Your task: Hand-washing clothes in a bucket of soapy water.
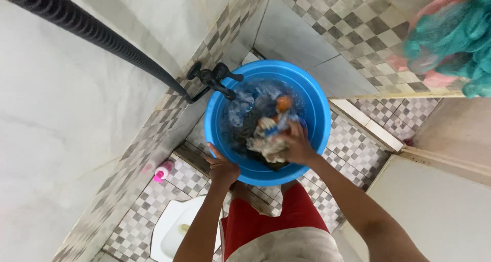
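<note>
I am looking down from the head camera into a round blue basin (pixel 312 124) that is sitting on a raised tiled ledge in the corner of a checkered bathroom. The basin is holding water and a heap of wet laundry (pixel 255 121) in blue, white and dark cloth, with an orange patch showing near the middle.

My right hand (pixel 295 147) is reaching down into the basin and is closing its fingers around a pale, bunched cloth (pixel 267 144) at the near side of the water. The cloth is lying partly on top of the darker pieces, just inside the near rim.

My left hand (pixel 222 169) is gripping the near-left rim of the basin, thumb on the inside edge and fingers curled over the outside.

A black tap (pixel 215 79) is jutting from the left wall over the far-left edge of the basin, and a dark ribbed hose (pixel 92 31) is running from it up to the top left corner. Down on the floor at the left, a pink-capped bottle (pixel 162 171) is lying near the wall, and part of a white squat toilet (pixel 171 231) is showing beside my left forearm. Teal and pink fabric (pixel 450 37) is hanging at the top right, blurred.
</note>
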